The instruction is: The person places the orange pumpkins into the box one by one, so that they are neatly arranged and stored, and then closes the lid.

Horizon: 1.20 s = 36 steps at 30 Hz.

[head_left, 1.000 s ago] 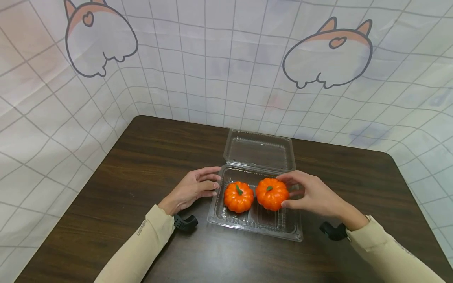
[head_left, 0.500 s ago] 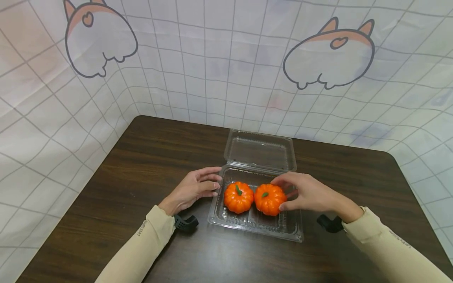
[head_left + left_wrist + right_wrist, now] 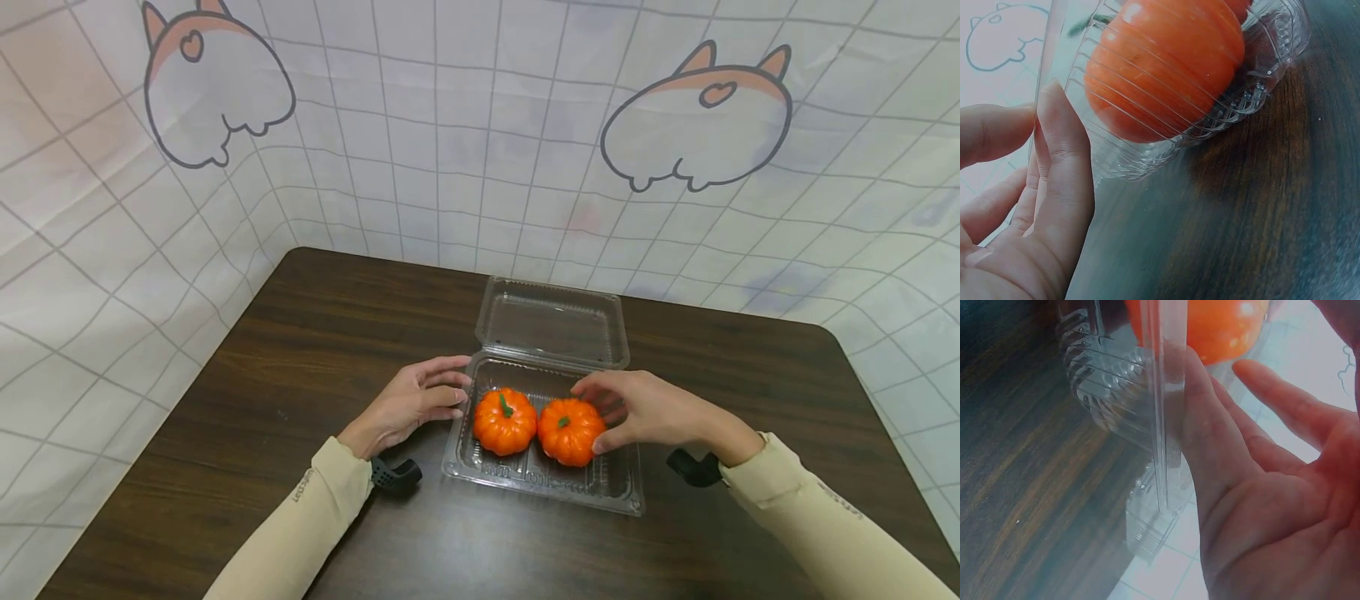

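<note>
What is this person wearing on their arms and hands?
Both hands are bare: the left hand and right hand wear no gloves. Long beige sleeves cover both arms to the wrists; the left one bears small dark lettering near the cuff. A black device sits under each wrist.

Head view: from above, facing forward and down over the whole worktop (image 3: 300,333), moderately far. 2 wrist views: very close, low beside the clear clamshell tray (image 3: 1235,106), facing inward from opposite sides. Shared across all 3: tray and orange pumpkins (image 3: 504,422).
</note>
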Each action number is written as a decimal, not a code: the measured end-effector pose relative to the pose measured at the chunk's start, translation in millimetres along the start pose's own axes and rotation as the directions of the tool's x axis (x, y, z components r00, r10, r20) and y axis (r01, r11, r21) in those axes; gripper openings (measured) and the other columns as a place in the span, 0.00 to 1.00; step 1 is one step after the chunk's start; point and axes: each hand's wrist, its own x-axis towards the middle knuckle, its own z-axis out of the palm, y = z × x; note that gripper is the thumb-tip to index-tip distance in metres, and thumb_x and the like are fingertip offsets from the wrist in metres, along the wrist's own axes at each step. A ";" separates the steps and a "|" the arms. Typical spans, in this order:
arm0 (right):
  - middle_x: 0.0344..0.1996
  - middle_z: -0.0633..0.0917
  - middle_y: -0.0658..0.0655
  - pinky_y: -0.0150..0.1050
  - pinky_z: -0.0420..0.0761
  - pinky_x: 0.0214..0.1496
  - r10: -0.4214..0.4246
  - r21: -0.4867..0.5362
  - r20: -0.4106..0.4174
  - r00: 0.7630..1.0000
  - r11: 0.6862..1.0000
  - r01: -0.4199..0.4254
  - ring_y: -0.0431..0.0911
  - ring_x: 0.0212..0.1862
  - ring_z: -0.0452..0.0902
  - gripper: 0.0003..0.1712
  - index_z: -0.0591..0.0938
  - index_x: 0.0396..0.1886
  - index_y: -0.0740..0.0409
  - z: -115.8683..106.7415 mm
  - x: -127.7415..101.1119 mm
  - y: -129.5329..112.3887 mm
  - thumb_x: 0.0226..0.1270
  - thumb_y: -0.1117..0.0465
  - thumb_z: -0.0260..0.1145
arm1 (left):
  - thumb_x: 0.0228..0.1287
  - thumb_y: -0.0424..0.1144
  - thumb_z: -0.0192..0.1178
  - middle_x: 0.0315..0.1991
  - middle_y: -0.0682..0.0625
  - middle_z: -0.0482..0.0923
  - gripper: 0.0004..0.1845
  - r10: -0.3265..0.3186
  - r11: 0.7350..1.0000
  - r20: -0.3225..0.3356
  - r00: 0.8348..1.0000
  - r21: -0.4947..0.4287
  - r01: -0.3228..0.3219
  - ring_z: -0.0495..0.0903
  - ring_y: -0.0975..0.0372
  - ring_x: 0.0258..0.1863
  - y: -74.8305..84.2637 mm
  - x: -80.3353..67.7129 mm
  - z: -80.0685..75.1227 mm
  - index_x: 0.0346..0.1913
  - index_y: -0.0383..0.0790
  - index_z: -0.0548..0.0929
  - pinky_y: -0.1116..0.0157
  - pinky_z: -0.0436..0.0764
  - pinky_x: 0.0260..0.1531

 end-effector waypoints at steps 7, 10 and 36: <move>0.61 0.82 0.62 0.40 0.87 0.59 0.007 0.036 0.010 1.000 0.999 -0.007 0.56 0.62 0.82 0.42 0.73 0.69 0.62 -3.0 -2.6 1.2 0.58 0.53 0.81 | 0.69 0.29 0.65 0.56 0.46 0.78 0.33 0.004 1.000 0.002 1.000 0.003 -0.004 0.84 0.61 0.46 -0.6 1.6 -0.2 0.75 0.41 0.70 0.66 0.90 0.47; 0.60 0.82 0.62 0.41 0.87 0.59 -0.002 0.040 0.003 1.000 0.999 0.002 0.54 0.61 0.83 0.42 0.74 0.69 0.61 -3.7 -3.9 1.3 0.59 0.53 0.81 | 0.69 0.30 0.65 0.57 0.46 0.78 0.33 0.010 1.000 0.003 1.000 0.012 -0.010 0.84 0.61 0.46 -1.2 2.0 -0.6 0.75 0.41 0.70 0.66 0.90 0.48; 0.58 0.85 0.55 0.31 0.86 0.53 0.056 0.065 -0.372 0.927 0.997 -0.034 0.33 0.52 0.84 0.25 0.78 0.66 0.48 -15.7 -29.1 16.0 0.73 0.49 0.69 | 0.70 0.30 0.64 0.57 0.46 0.78 0.32 0.009 0.999 -0.008 1.000 0.035 -0.008 0.84 0.61 0.48 -2.3 1.4 0.1 0.76 0.42 0.69 0.65 0.89 0.49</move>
